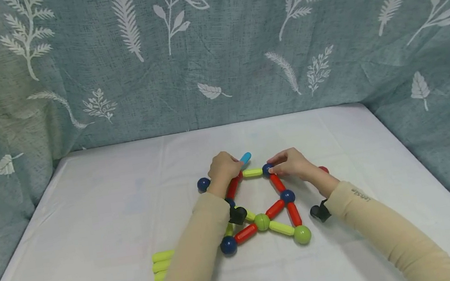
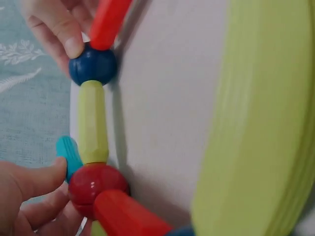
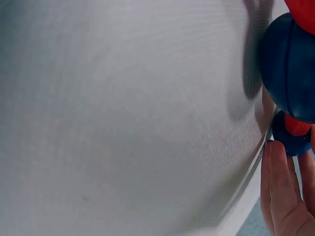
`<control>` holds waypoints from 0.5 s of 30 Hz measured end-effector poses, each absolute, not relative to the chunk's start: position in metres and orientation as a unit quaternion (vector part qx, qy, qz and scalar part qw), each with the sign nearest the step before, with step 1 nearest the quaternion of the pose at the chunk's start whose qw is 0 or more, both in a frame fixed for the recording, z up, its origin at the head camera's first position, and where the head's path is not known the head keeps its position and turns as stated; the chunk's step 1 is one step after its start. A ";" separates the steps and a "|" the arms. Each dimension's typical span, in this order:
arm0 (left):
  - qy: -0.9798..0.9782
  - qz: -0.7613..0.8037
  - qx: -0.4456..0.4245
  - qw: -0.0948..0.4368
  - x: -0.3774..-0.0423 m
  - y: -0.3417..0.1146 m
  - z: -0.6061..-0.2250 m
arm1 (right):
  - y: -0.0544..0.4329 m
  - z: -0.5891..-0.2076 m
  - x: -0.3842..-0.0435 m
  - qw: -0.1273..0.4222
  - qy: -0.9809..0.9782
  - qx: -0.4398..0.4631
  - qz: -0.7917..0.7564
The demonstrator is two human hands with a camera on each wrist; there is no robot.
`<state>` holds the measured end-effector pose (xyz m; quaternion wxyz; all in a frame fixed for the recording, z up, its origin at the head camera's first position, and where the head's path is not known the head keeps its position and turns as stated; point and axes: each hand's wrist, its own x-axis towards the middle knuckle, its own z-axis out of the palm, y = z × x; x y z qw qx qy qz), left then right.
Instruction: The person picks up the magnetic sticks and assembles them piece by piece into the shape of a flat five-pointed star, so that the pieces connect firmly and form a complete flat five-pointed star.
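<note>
A magnetic stick-and-ball frame of red and yellow-green sticks lies across the middle of the table. My left hand (image 1: 223, 165) grips a red ball (image 2: 93, 184) at the frame's far left corner, its thumb against a light blue stick (image 1: 246, 157) that points away from the ball. A yellow-green stick (image 1: 252, 173) runs from there to a dark blue ball (image 2: 93, 65). Fingers and thumb of my right hand (image 1: 292, 162) pinch that blue ball, from which a red stick (image 1: 277, 182) slopes toward a second dark blue ball (image 1: 287, 196).
Nearer me, the frame has a green ball (image 1: 262, 222) at its middle and a green corner ball (image 1: 302, 234). Several yellow-green sticks (image 1: 163, 265) lie beside my left sleeve. A dark blue ball (image 1: 203, 184) sits left of my left hand; a red ball (image 1: 323, 169) shows behind my right wrist.
</note>
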<state>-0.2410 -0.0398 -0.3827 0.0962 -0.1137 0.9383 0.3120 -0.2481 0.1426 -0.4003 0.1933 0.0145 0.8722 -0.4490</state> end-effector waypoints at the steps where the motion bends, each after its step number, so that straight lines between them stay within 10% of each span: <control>1: 0.938 0.309 -0.123 0.095 -0.241 -0.038 -0.384 | 0.143 -0.400 -0.248 0.193 0.873 0.014 -0.448; 15: 0.934 0.299 -0.166 0.106 -0.243 -0.032 -0.389 | 0.142 -0.405 -0.249 0.182 0.876 0.024 -0.446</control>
